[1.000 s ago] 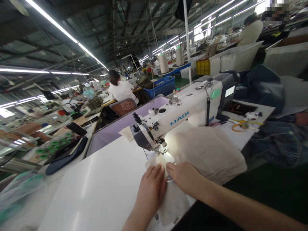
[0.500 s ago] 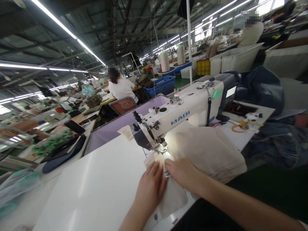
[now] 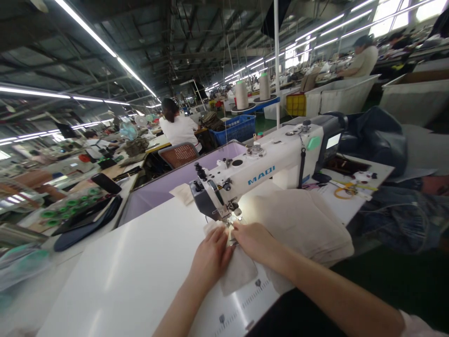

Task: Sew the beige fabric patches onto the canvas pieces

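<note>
Cloth (image 3: 239, 274) slid toward sewing machine (image 3: 259, 173), leaving less at its foot's 6 o'clock | left hand (image 3: 209, 257) lay on cloth, 7 o'clock, fingers narrow | right hand (image 3: 254, 241) 4 o'clock, fingers bent, grip unclear

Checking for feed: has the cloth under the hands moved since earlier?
Yes, the cloth has moved toward the sewing machine, uncovering more of the ruler marks.
</note>
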Demonstrator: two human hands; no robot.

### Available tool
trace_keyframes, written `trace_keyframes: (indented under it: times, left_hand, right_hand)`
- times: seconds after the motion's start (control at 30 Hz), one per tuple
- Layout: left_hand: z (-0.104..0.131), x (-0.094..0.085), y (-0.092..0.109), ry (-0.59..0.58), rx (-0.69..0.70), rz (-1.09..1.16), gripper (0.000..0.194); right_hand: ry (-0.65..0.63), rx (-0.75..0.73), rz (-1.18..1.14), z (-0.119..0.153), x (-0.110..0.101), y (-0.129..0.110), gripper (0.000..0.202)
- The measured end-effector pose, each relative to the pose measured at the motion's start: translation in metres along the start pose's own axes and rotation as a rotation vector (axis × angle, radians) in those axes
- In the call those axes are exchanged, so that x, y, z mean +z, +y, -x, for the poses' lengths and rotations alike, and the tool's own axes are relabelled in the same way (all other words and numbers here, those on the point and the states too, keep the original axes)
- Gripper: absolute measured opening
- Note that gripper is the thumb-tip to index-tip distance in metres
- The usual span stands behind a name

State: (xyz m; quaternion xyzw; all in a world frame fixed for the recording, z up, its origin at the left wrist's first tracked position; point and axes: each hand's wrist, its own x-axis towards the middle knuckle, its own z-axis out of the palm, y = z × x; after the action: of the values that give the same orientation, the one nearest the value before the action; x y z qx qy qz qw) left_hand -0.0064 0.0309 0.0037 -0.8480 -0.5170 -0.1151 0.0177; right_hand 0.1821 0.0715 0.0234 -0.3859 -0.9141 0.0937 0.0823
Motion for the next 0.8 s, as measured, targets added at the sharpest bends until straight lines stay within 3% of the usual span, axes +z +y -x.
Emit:
trace_keyframes:
  times: [0.4,0.63,0.8]
  left_hand:
    - [-0.001,0.005,0.000,0.065,-0.026,-0.024,0.027]
    - [0.012,0.037,-0.006,0.136,-0.104,-0.076,0.045]
    - [0.016,0.047,-0.001,0.053,-0.246,-0.107,0.056]
  right_hand:
    - [0.024,0.023,0.001,-0.003,0.003,0.000,0.022]
    - [-0.026,0.033,0.055,0.018,0.007,-0.012,0.023]
    - [-0.039,0.093,-0.008,0.039,0.015,-0.014,0.019]
